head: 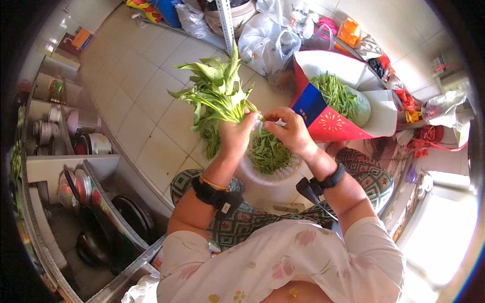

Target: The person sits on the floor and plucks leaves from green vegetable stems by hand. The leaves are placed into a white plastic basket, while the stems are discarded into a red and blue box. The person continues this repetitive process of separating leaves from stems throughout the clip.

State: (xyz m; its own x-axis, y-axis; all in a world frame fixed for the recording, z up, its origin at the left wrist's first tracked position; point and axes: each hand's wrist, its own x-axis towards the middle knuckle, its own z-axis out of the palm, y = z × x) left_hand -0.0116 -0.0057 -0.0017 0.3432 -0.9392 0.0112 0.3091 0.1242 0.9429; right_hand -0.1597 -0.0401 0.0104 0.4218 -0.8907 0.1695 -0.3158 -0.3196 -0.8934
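My left hand [237, 138] is closed around a bunch of leafy green vegetables [218, 85], with the leaves pointing up and away from me. The fingertips of my right hand [290, 130] pinch at the stem ends beside my left thumb. Beneath my hands, a white plastic colander [261, 178] on the floor between my legs holds loose green leaves [271, 153]. More greens [211, 142] lie below my left hand, partly hidden by it. A red box [341, 125] to the right holds more green stems [333, 91] and a large pale green melon or gourd [363, 108].
At the left stands an open cabinet [72, 159] with bowls, pots and a black pan [98, 235]. A metal shelf post [226, 26] rises ahead, near plastic bags [265, 41] and a large pot [235, 17]. Red bags and cords [430, 138] lie at the right.
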